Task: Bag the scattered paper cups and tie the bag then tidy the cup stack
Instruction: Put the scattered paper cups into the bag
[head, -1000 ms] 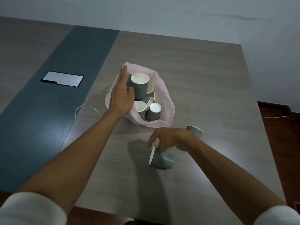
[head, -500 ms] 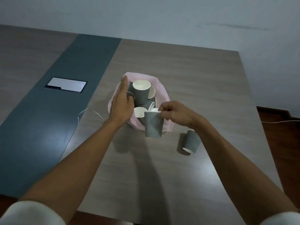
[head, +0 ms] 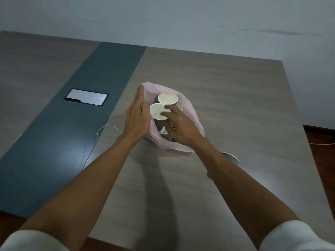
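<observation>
The right hand, a moment ago carrying a cup, is now resting loose-fingered in the bag; left hand, fingers straight, is bracing its rim. One cup is lying beside the bag, unbagged.

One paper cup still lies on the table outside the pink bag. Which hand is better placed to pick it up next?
The right hand, probably. The loose cup lies beside the right forearm, on that side of the pink bag. The left hand lies flat against the bag's left rim, seemingly holding it open.

Left hand flat against pink bag; right hand fingers rest on a cup inside.
</observation>
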{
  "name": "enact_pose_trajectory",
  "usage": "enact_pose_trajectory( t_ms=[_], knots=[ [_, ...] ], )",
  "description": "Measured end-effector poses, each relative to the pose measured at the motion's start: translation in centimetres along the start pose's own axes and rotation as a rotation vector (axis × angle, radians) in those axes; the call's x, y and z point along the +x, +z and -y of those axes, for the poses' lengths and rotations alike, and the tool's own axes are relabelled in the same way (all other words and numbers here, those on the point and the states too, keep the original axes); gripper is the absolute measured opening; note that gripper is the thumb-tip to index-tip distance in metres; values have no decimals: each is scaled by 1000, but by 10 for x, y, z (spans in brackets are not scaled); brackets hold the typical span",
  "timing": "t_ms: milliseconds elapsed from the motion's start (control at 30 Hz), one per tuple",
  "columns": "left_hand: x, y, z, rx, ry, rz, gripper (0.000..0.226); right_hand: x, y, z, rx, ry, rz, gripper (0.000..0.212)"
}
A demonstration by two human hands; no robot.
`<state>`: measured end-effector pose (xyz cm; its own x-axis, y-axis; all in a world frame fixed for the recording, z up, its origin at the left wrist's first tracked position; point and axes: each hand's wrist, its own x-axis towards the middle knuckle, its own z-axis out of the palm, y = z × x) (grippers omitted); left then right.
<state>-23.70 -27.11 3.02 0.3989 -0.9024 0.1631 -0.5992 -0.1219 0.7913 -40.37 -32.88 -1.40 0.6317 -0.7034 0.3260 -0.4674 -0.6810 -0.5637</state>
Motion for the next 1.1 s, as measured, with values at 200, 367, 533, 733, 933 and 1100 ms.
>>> enact_pose_trajectory(
  t_ms=[200,367,533,733,933,1100],
  knots=[
    [3,5,-4,39,-23,-19,62,-7,-27,-13,27,365,-264,27],
    [3,11,-7,41,-38,-31,76,-54,-54,-68,-339,976,282,39],
    [3,18,-8,47,-46,-36,77,-110,-62,-103,-301,1111,561,45],
    [1,18,-7,32,-37,-32,78,-122,-67,-104,-250,1114,609,19],
    [0,9,-5,51,-24,-23,73,-45,-120,-54,52,889,131,26],
    [4,2,-8,53,2,3,70,4,-125,7,350,402,-256,9]
  ],
)
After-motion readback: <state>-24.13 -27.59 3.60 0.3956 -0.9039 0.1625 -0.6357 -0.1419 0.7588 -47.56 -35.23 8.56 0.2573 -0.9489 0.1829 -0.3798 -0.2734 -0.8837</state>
